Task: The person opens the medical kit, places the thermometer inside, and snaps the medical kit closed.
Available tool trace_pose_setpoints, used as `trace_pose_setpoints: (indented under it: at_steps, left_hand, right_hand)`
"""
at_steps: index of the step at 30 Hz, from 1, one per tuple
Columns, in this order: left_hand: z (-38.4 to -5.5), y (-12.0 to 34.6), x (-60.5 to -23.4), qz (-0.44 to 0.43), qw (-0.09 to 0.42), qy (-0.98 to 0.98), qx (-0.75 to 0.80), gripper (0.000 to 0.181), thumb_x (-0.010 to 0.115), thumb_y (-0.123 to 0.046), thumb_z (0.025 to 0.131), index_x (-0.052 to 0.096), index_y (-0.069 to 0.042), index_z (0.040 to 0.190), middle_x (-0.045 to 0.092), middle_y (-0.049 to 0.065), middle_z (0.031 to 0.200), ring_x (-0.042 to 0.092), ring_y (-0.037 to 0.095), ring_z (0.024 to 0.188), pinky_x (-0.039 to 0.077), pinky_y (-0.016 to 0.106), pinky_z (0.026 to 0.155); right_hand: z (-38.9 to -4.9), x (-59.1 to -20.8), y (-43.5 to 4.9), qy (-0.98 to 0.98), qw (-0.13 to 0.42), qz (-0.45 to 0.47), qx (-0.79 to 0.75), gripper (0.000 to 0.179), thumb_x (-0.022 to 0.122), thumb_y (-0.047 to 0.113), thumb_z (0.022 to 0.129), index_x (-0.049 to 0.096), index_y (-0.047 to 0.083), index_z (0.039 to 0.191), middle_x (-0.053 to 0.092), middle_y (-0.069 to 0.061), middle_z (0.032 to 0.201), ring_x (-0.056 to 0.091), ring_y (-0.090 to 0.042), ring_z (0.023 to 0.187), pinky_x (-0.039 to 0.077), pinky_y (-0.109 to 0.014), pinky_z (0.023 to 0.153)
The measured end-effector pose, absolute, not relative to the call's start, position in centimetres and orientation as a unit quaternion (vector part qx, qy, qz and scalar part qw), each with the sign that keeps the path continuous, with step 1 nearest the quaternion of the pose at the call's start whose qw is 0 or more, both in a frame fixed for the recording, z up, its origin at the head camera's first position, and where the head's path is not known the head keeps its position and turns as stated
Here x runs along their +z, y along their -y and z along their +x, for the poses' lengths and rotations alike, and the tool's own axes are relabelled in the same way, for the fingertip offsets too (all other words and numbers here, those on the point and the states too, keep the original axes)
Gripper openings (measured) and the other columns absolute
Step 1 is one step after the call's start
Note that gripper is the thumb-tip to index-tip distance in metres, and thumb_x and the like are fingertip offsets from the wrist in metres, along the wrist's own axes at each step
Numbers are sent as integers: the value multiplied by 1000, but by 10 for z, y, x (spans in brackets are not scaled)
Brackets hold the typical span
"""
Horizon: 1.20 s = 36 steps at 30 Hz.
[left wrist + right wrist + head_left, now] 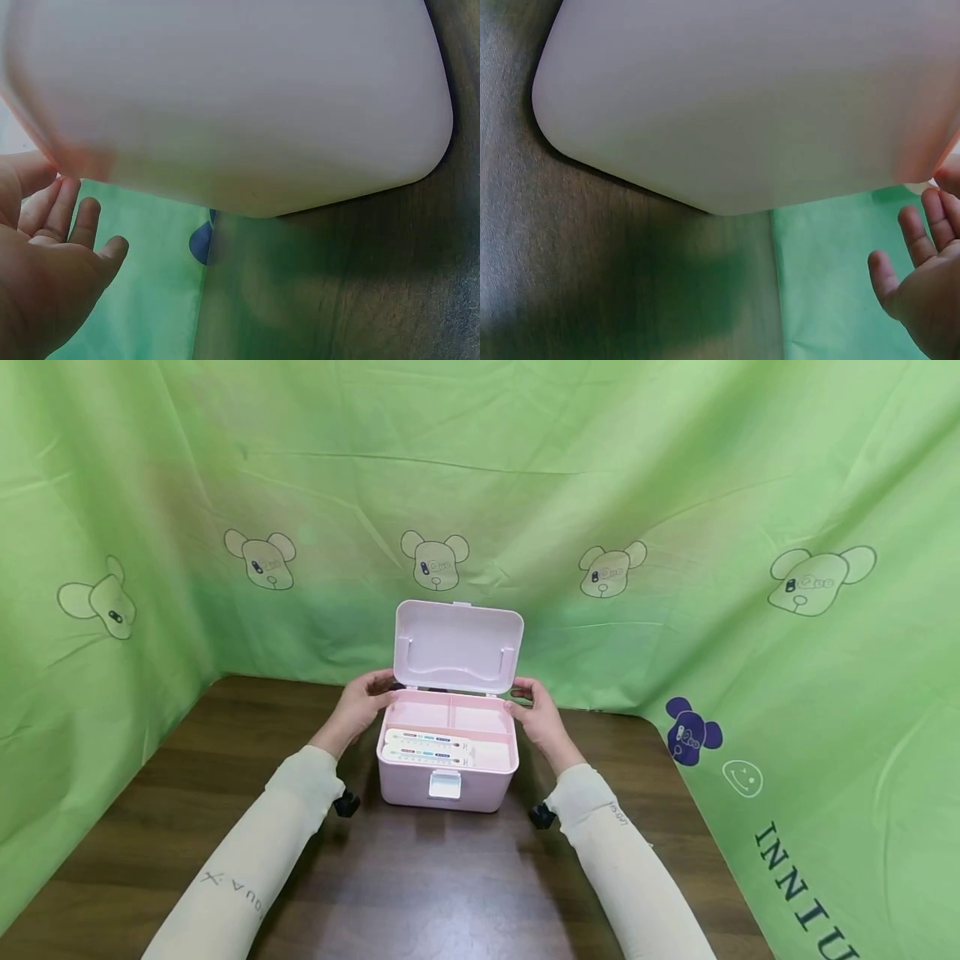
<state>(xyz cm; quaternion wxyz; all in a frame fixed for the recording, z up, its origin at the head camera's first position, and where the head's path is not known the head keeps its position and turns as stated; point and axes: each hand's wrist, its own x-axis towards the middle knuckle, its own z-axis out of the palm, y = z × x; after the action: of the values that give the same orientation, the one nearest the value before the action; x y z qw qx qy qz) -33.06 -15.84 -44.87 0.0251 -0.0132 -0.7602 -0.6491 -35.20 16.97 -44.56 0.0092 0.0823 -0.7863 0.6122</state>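
Note:
A pink lidded storage box [441,789] stands on the table, its lid [459,643] raised upright at the back. Inside sits a pink divided tray [495,753]; two long white packs [427,748] with coloured print lie side by side in its front part. At the box's back left corner is my left hand [360,702], thumb touching the rim, other fingers loosely spread behind. My right hand [536,714] mirrors it at the back right corner. Both wrist views show the fingertips at the box's edge, the remaining fingers extended apart.
The brown wooden table [450,877] reaches the green cloth [525,468] hung behind and at both sides. A white latch flap [445,784] hangs on the box front. Small black devices [346,803] sit under both wrists.

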Motion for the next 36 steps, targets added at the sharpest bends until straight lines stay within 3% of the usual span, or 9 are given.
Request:
trace_pose_setpoints:
  at_steps: [12,20,25,30,36]
  left_hand:
    - [-329,157,-451,-2,40,743,-668,44,65,-3,99,57,2,142,61,22,139,55,33,131,45,44,113]
    - [-326,156,-452,10,37,734,-678,43,68,-7,99,60,-2,140,63,19,138,56,30,131,46,43,112]
    - [-325,163,-455,-39,22,730,-682,47,67,-15,101,56,0,144,59,21,143,53,31,134,43,46,115]
    - [-319,178,-452,-122,-16,731,-671,55,53,-29,107,46,4,150,49,25,151,43,38,144,32,53,122]
    - [-310,190,-437,-187,-49,749,-634,69,28,-49,111,46,5,150,46,26,154,38,42,147,26,57,123]
  right_hand:
    - [-345,-450,-164,789,81,67,606,45,72,-3,91,54,-7,132,60,-26,130,55,-39,128,47,-48,108]
    - [-341,-446,-168,815,89,59,570,43,78,6,88,60,-2,126,64,-21,126,59,-35,123,50,-48,104]
    - [-339,-443,-174,822,90,90,555,41,80,10,87,62,-4,121,64,-23,124,58,-38,124,48,-53,106]
    - [-334,-438,-185,841,66,125,521,42,76,26,94,64,-1,124,64,-21,128,58,-35,126,47,-53,108]
    - [-325,-426,-197,856,34,180,484,66,50,54,105,62,-5,131,62,-25,136,52,-40,134,38,-56,116]
